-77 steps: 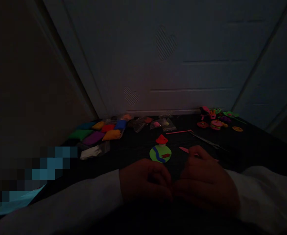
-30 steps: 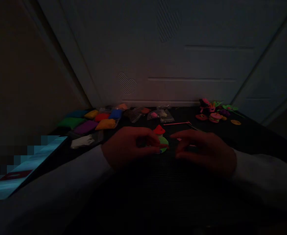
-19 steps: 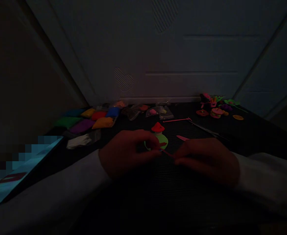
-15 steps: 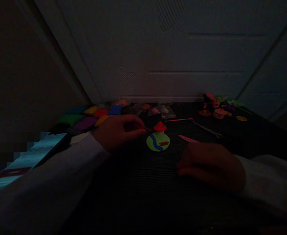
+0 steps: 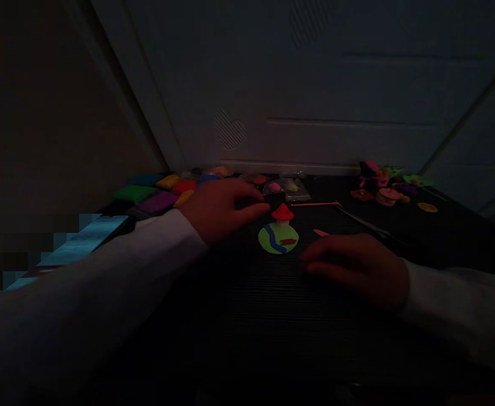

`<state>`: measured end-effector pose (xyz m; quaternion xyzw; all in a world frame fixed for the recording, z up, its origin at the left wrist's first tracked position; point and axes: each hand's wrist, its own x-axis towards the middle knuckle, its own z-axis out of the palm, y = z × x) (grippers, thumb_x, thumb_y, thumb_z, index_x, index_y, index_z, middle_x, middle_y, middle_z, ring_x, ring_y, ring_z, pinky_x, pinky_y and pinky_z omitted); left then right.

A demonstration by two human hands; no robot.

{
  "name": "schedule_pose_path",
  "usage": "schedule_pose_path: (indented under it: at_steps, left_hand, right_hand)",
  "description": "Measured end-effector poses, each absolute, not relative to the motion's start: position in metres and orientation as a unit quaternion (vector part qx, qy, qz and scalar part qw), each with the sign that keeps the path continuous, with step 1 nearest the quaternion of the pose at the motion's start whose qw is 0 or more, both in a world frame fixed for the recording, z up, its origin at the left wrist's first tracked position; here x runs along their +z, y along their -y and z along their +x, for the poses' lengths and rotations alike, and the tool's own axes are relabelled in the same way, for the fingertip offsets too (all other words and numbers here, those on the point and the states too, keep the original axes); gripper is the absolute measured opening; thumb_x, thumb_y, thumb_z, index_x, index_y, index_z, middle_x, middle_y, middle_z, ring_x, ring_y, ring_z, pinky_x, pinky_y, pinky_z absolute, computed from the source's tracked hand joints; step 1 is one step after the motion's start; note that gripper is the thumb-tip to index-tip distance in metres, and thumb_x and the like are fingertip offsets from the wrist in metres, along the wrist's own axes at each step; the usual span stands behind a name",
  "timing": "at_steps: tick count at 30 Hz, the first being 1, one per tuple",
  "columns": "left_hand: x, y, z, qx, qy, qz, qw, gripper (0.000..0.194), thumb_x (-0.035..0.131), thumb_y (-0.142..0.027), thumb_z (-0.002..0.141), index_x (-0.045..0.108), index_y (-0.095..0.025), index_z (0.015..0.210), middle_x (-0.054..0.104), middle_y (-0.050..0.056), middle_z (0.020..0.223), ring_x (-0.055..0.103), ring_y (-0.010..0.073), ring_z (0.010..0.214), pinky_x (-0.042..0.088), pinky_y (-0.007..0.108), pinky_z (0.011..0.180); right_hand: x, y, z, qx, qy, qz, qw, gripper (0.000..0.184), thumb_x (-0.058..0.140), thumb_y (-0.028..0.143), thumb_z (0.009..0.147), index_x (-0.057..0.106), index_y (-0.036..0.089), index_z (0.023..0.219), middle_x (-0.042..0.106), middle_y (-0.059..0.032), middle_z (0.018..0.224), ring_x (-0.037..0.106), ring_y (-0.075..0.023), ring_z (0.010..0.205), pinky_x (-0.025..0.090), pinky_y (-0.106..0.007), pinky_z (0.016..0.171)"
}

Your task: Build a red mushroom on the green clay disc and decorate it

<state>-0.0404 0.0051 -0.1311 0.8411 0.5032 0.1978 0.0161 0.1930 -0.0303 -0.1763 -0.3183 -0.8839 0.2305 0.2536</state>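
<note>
My left hand (image 5: 226, 210) is over the table to the left of a small clay scene, its thumb and index finger apart with nothing visible between them. That scene is a green clay disc (image 5: 265, 242) with a wavy blue strip and a dark red piece on top. At its back edge stands a little clay house with a red pointed roof (image 5: 283, 212) and a pale base. To the right, my right hand (image 5: 355, 268) rests low over the table, fingers loosely bent and slightly parted, holding nothing I can see. It partly covers a pink clay knife (image 5: 320, 232).
Bright clay packs, such as a purple one (image 5: 158, 202), lie at the back left. A thin pink tool (image 5: 315, 204) and scissors (image 5: 363, 223) lie behind my right hand. Clay figures (image 5: 388, 196) stand at the back right, before a pale panel (image 5: 336, 141). Light is dim.
My left hand has moved up a little and parted its fingers; the small dark red bit at its fingertips no longer shows. My right hand's fingers have loosened. The view has shifted slightly.
</note>
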Motion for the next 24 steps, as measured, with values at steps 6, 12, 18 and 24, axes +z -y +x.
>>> schedule_pose_path:
  at_steps: [6,12,18,24]
  left_hand:
    - [-0.137,0.025,-0.003,0.163,-0.459,0.803,0.343,0.029,0.048,-0.041,0.076,0.069,-0.021,0.076,0.065,-0.004,0.068,0.057,0.0131,0.065,0.037,0.021,0.056]
    - [-0.144,0.036,-0.004,0.189,-0.480,0.673,0.529,0.024,0.054,-0.041,0.073,0.066,-0.020,0.073,0.052,-0.006,0.051,0.041,0.0055,0.043,0.029,0.017,0.041]
    - [-0.140,0.043,0.003,0.159,-0.448,0.604,0.640,0.025,0.050,-0.037,0.077,0.062,-0.016,0.068,0.047,-0.005,0.051,0.038,0.0053,0.045,0.027,0.017,0.042]
    - [-0.147,0.039,0.003,0.192,-0.414,0.591,0.665,0.020,0.056,-0.034,0.074,0.064,-0.016,0.069,0.062,0.000,0.082,0.055,0.0153,0.080,0.040,0.025,0.070]
  right_hand:
    - [-0.173,0.039,0.194,0.305,0.822,-0.328,0.352,0.015,0.054,0.020,0.081,0.055,0.023,0.095,0.067,0.0048,0.084,0.064,-0.0063,0.074,0.051,-0.016,0.067]
    - [-0.168,0.044,0.195,0.214,0.834,-0.333,0.384,0.007,0.065,0.025,0.072,0.059,0.022,0.075,0.065,0.0049,0.068,0.060,-0.0076,0.060,0.047,-0.016,0.053]
    - [-0.167,0.044,0.194,0.208,0.846,-0.278,0.405,0.014,0.068,0.022,0.069,0.056,0.019,0.075,0.063,0.0047,0.071,0.060,-0.0058,0.067,0.049,-0.014,0.060]
    - [-0.161,0.044,0.194,0.118,0.874,-0.247,0.401,0.011,0.066,0.018,0.071,0.061,0.015,0.080,0.060,-0.0004,0.079,0.058,-0.0062,0.076,0.048,-0.013,0.068]
